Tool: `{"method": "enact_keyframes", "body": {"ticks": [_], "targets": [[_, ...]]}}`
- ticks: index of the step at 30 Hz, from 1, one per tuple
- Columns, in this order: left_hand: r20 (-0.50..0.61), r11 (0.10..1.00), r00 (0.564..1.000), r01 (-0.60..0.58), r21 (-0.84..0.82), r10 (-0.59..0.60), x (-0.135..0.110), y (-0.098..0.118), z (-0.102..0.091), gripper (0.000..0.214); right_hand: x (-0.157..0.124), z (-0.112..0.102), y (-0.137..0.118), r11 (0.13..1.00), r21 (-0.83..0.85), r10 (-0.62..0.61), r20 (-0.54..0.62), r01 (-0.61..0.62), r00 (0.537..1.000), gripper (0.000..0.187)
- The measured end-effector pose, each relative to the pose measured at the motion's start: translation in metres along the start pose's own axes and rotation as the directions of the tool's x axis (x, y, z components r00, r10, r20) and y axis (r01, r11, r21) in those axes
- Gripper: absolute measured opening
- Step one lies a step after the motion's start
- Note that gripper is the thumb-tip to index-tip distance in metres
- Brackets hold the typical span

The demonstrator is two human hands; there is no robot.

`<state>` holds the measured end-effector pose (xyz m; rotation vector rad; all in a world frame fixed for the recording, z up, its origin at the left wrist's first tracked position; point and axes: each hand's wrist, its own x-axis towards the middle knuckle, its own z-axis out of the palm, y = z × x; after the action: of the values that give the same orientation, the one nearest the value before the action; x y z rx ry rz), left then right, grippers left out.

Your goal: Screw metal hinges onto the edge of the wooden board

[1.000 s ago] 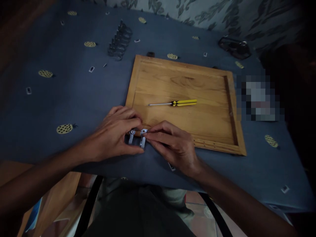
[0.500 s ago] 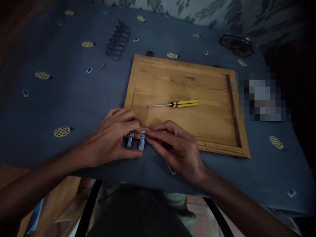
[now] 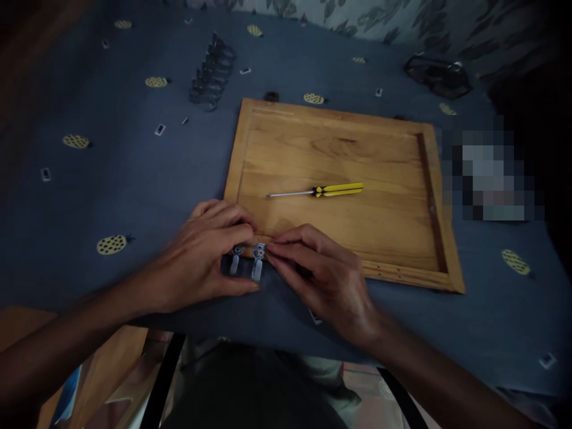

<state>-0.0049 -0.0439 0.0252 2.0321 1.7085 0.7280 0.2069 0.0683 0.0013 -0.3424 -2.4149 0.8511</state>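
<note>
My left hand (image 3: 212,253) curls over the near left edge of a framed wooden board (image 3: 379,190). Between its thumb and fingers is a small piece with two shiny hook-like tabs (image 3: 257,262), which lies against that edge; its full shape is partly covered. My right hand (image 3: 326,277) is closed in a pinch, fingertips at the right-hand tab. Whatever the pinch holds is too small or hidden to make out. On the board lies a screwdriver (image 3: 339,189) with a yellow and black handle, its tip pointing left.
A row of dark, glossy hook-like rings (image 3: 212,74) lies at the back left of the patterned blue tablecloth (image 3: 147,179). A tiny metal bit (image 3: 185,120) is below them. A dark glossy object (image 3: 438,75) sits at the back right. A blurred-out item (image 3: 489,173) is right of the board.
Both hands stay at the board's near edge with almost the same grip. The view has shifted slightly, so the board and items on the right appear a little further right.
</note>
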Motion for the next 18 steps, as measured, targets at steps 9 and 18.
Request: {"method": "enact_keyframes", "body": {"ticks": [9, 18], "targets": [[0.052, 1.000, 0.998, 0.027, -0.008, -0.027, 0.0035, -0.0007, -0.0010, 0.035, 0.0008, 0.0010, 0.0025, 0.998, 0.027, -0.060, -0.026, 0.061, 0.998, 0.027], [0.020, 1.000, 1.000, 0.008, -0.029, -0.007, 0.0029, -0.0039, 0.0026, 0.035, -0.0031, 0.0018, 0.0032, 0.995, 0.097, -0.028, -0.009, 0.029, 1.000, 0.024]]}}
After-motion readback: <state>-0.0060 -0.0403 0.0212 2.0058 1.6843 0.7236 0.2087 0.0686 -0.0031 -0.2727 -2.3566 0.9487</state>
